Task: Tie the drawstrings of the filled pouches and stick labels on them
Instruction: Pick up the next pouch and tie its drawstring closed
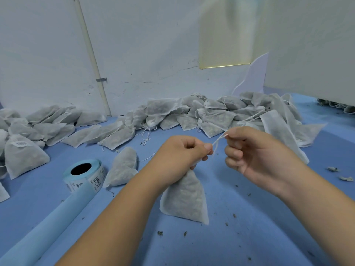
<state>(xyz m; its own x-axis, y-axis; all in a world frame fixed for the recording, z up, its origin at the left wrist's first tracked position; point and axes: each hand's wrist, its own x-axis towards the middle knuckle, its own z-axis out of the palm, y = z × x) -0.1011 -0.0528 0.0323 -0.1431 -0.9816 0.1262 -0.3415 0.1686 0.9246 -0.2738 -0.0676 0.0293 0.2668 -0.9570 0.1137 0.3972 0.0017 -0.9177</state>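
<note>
Pouch (185,198) stands upright on blue table (259,217), centre front, neck gathered in left hand (180,152) — fingers curled tight round neck, thumb and forefinger pinching string (218,144). Right hand (255,152) curled, pinching other string end — crossed strands taut between hands. Label roll (84,174) lies left of pouch, near two other pouches. Pile of pouches (211,112) along wall behind.

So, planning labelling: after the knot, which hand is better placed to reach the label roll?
Probably left: the blue roll of barcode labels lies left of the left hand; the right hand would cross the white pouch.
</note>
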